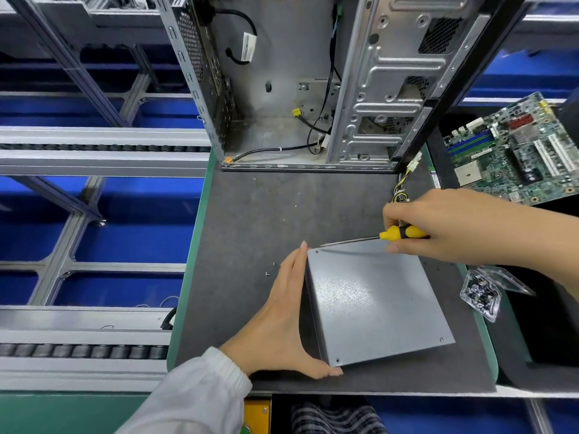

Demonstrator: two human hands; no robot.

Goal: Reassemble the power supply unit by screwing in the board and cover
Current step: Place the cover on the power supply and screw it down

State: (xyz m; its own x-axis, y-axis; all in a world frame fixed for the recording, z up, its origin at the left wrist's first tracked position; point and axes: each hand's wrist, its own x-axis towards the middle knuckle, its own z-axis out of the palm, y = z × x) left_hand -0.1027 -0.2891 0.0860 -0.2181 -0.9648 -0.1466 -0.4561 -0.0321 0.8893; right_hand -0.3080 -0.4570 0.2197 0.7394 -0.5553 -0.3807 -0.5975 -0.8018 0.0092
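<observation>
White sleeve [200, 389] leads to the left hand [282, 321], laid flat with straight fingers against the left side of the power supply unit [376, 302], thumb along its near corner. That grey box sits closed on the dark mat [250, 220]. Over its far edge, the right hand [438, 223] grips a yellow-handled screwdriver [388, 234], its tip pointing left toward the far-left corner screw [317, 251].
</observation>
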